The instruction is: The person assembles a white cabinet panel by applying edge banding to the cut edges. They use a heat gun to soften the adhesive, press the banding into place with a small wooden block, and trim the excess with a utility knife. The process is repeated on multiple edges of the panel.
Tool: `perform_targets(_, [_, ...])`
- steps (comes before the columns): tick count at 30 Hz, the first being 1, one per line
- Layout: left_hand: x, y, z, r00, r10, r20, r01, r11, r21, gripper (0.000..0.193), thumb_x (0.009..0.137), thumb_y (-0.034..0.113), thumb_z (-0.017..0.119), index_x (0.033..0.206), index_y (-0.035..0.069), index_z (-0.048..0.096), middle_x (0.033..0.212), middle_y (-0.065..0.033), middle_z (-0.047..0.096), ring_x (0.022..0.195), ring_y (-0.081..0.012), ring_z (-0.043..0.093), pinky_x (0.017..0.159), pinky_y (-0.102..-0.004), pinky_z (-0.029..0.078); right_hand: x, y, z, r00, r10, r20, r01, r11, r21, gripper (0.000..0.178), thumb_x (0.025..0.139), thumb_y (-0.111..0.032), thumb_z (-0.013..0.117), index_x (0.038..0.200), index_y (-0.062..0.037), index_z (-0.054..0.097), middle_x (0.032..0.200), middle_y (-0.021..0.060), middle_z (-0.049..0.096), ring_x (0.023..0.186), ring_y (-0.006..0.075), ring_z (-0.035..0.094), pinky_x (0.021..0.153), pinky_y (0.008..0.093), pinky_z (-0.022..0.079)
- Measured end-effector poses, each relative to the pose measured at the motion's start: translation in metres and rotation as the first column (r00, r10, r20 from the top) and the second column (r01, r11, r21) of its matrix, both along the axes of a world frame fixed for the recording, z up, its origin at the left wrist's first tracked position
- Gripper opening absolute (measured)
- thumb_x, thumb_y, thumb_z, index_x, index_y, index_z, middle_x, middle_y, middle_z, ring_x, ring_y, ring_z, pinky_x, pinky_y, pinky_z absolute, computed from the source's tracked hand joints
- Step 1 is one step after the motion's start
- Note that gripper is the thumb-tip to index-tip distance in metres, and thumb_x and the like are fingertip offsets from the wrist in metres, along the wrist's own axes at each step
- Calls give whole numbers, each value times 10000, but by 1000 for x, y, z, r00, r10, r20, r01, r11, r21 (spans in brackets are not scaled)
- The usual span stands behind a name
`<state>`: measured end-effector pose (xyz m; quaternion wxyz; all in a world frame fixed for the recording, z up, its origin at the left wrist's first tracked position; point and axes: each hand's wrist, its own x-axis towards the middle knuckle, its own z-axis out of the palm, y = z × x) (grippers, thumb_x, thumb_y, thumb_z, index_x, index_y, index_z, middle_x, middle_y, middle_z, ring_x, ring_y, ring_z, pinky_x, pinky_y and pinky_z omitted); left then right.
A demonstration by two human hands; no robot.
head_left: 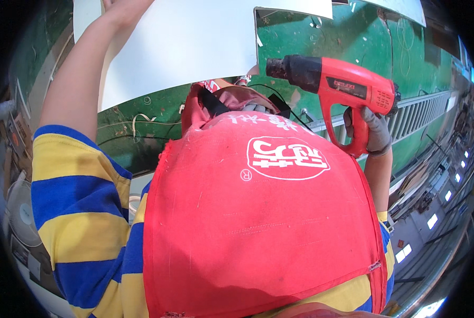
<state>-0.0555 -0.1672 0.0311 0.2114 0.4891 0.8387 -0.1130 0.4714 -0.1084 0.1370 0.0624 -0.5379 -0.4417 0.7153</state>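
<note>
My right hand (375, 131), in a grey glove, is closed round the handle of a red and black heat gun (353, 71). The gun is held up at the right of my body, its dark nozzle pointing left over the edge of a large white sheet (194, 47). My bare left arm stretches up over the left part of that sheet. Only a bit of my left hand (109, 4) shows at the upper edge of the view, against the sheet; its fingers are mostly cut off, so its grip is not visible.
The sheet has a cut-out corner and overlies a green floor (327, 42) with scraps and thin cords. A metal ladder (422, 116) lies at the right. My red apron (247, 222) fills the middle. A white fan (22, 212) stands at the far left.
</note>
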Motion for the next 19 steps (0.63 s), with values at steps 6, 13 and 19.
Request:
perform_targets(6, [-6,0,-16,996,-32,-79,32,999,1,776,991,555,370,1581,245,-27,1639,-106,-126,1507,-308,-127,1189,-561,-35,4,-4,-3,1000,7,-3,-7,1000,19,506,847,-451,730,1126,-48,606,740,93,633,535,155,573,459,272,439])
perform_targets(13, [-4,1,-13,998,-17,-61,17,1000,-3,779,990,562,371,1582,243,-22,1640,-108,-121,1506,-313,-128,1188,-563,-36,11,-5,-5,999,50,18,-50,999,17,588,824,-535,720,1120,-39,610,781,96,637,560,150,582,488,253,446])
perform_targets(19, [-1,-1,-7,999,-17,-39,18,1000,18,777,994,556,370,1582,236,-24,1640,-108,-126,1505,-315,-133,1190,-559,-39,12,-6,-8,1000,17,-15,-17,1000,4,535,841,-485,725,1128,-49,609,764,91,646,556,166,603,476,277,474])
